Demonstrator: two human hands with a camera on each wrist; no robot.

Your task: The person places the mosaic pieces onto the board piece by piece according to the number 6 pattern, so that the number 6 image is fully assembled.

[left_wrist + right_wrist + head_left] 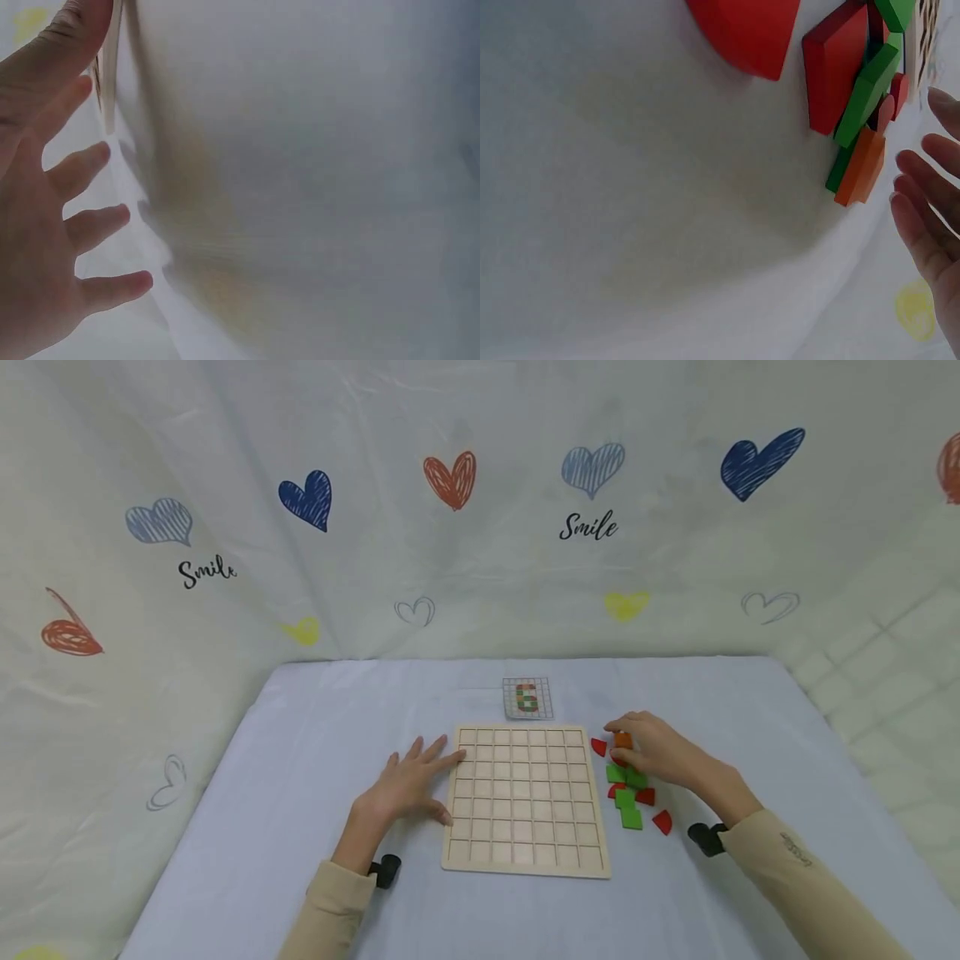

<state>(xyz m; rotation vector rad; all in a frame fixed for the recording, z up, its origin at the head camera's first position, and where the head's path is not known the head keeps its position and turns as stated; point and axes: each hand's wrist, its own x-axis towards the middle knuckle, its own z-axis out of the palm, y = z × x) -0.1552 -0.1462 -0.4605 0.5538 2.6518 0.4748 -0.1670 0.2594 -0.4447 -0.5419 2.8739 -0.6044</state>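
Observation:
A square wooden grid board (525, 802) lies flat on the white cloth. At its left edge is my left hand (405, 785), fingers spread, with the thumb and index finger touching the rim. My right hand (660, 747) hovers over a small pile of blocks right of the board. Its thumb and fingers are parted around an orange block (623, 741). In the right wrist view the fingertips look apart from the orange block (862, 169). Green square blocks (632, 819) and red quarter-round blocks (663, 822) lie beneath and in front of this hand, which partly hides the pile.
Behind the board lies a small pattern card (527, 698) with a red, green and orange design on a grid. A white cloth backdrop (510, 568) printed with hearts and "Smile" rises beyond the table. Black straps with small cameras sit at both wrists.

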